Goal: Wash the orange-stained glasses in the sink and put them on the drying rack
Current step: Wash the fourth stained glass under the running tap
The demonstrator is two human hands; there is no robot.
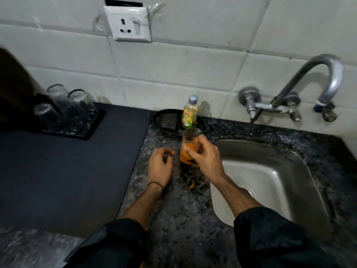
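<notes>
An orange-stained glass [189, 141] stands upright on the speckled counter just left of the steel sink [289, 171]. My right hand [204, 156] is wrapped around its lower half. My left hand [159, 166] rests on the counter to the left of the glass, fingers curled, with a small orange bit [173, 152] at the fingertips. On the black drying rack [87, 130] at the far left, three clear glasses [63, 105] stand upside down.
A dish soap bottle [190, 113] stands in a black tray [166, 121] behind the glass. An orange scrap [191, 185] lies on the counter between my arms. The tap [316, 82] arches over the sink's far right. A dark mat [67, 171] covers the left counter.
</notes>
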